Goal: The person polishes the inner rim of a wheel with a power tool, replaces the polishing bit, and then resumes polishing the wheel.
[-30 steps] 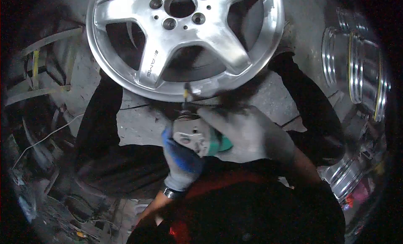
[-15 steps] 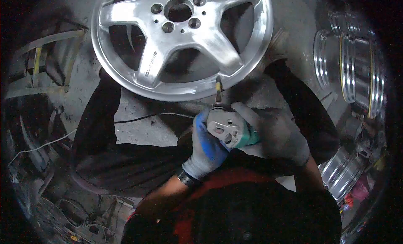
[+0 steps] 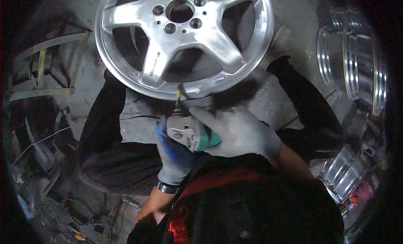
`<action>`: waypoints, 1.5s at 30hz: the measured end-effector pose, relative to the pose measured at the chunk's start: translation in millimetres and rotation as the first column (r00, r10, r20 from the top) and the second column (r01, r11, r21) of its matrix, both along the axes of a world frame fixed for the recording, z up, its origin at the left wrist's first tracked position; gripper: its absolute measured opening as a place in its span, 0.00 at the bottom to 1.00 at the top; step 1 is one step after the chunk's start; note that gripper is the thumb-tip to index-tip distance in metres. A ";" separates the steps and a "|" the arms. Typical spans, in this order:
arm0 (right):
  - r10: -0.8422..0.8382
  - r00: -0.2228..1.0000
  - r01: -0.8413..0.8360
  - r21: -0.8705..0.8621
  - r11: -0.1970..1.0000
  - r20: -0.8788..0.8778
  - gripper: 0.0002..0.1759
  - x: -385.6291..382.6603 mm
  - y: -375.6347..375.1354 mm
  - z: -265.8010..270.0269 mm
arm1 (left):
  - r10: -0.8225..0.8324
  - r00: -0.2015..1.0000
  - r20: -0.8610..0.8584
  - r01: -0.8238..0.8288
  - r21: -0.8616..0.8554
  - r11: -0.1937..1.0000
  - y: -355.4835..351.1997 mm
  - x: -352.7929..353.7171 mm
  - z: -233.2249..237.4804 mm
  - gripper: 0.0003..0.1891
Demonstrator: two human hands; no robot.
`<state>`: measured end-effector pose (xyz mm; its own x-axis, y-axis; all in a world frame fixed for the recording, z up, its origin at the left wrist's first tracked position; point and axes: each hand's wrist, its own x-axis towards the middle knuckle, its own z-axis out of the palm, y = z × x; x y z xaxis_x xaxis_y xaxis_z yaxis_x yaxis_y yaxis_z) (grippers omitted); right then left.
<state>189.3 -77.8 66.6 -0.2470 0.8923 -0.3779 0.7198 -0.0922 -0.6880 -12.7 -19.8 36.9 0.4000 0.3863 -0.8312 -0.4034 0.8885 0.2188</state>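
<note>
A silver alloy wheel (image 3: 195, 42) with AMG lettering on one spoke lies in front of me, its near rim closest to my hands. Both gloved hands are closed round a grey and green power grinder (image 3: 181, 128). My left hand (image 3: 173, 156) wraps its left side, and my right hand (image 3: 243, 135) grips the right side, partly covering the green body. From its head a thin shaft with a yellow band and dark tip (image 3: 180, 91) points away from me and overlaps the wheel's near rim.
My crossed legs (image 3: 113, 168) frame the grey floor below the wheel. More shiny rims (image 3: 354, 63) stand at the right, with another rim (image 3: 346, 172) lower down. A taped frame-like piece (image 3: 44, 67) lies left, and a thin cable (image 3: 50, 135) crosses the floor.
Both hands and the grinder have moved left, carrying the tip along the near rim from beside the right lower spoke toward the lettered spoke. The view has shifted slightly.
</note>
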 end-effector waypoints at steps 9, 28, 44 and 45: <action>-0.100 0.995 0.098 0.206 0.974 0.001 0.53 -5.6 -5.7 -11.1 | 0.009 0.995 0.098 -0.012 0.029 1.000 -3.7 -4.0 -18.2 0.24; -0.075 0.996 0.070 0.116 0.991 0.044 0.46 -0.7 5.6 4.8 | 0.034 0.939 0.343 -0.063 0.073 0.995 -0.5 -2.8 -23.4 0.22; -0.084 0.996 0.082 0.102 0.991 0.017 0.44 -5.9 16.4 -0.4 | -0.178 0.899 -0.399 0.399 0.582 0.708 -3.4 -4.4 -24.9 0.31; -0.113 0.994 0.112 0.185 0.976 -0.005 0.44 -2.3 10.3 -6.4 | -0.149 0.950 -0.275 0.277 0.514 0.812 -1.9 3.1 -17.5 0.33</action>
<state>186.9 -67.5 60.2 -0.1398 0.9687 -0.2052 0.7162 -0.0442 -0.6965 -9.6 -21.7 19.4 0.3648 0.7229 -0.5868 -0.1050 0.6581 0.7455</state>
